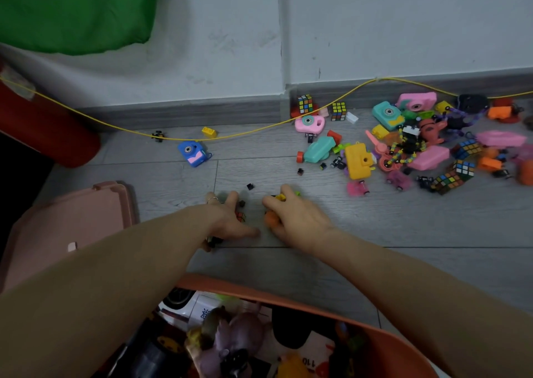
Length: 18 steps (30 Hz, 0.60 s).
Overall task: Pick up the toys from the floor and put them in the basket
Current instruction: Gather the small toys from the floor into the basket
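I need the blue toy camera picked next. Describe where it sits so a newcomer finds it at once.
Start at the grey skirting board along the white wall, then follow the thin yellow cord to where it sags lowest. The blue toy camera lies on the grey floor just under that dip, apart from the main pile; it alone is blue, with a pink patch.

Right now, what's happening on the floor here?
A person is gathering small toys off the grey floor. The right hand grips an orange toy and a yellow piece; the left hand reaches over tiny cubes. The orange basket nearby already holds toys, and a big pile remains by the wall.
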Available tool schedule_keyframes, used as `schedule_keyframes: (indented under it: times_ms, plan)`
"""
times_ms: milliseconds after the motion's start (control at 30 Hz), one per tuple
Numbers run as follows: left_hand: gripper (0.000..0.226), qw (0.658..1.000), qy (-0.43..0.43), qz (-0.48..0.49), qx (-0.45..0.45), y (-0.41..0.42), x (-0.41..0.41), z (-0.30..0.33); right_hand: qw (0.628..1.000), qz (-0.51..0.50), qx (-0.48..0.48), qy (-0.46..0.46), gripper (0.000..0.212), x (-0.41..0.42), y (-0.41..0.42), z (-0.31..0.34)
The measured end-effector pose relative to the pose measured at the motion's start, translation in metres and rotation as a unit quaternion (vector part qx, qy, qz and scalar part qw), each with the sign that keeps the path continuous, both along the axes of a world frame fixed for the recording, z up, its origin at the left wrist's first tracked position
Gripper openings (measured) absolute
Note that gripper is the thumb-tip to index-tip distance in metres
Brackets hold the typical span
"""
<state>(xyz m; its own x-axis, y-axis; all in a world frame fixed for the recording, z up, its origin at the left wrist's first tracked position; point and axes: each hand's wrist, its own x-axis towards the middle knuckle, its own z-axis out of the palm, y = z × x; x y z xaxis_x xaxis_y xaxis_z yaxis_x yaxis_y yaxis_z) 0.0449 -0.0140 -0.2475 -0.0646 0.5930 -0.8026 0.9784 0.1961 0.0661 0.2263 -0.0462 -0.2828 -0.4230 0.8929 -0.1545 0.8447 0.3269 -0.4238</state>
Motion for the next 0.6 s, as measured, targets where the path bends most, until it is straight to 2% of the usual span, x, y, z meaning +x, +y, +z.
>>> schedule_keyframes:
  times_ms: [133,367,600]
  plan:
    - [0.06,0.999,-0.005,-0.03,0.02,0.001,0.003,-0.001,0.998,-0.054,-0.004,0.041,0.018,0.012,-0.001,0.002]
    - [0.037,0.992,-0.005,-0.118,0.046,0.003,0.008,0.008,0.982,-0.162,0.007,0.101,0.019,0.031,-0.004,0.009]
    - [0.028,0.978,-0.149,-0.079,0.125,0.006,0.02,0.045,0.944,-0.245,0.009,0.219,0.014,0.047,-0.007,0.069]
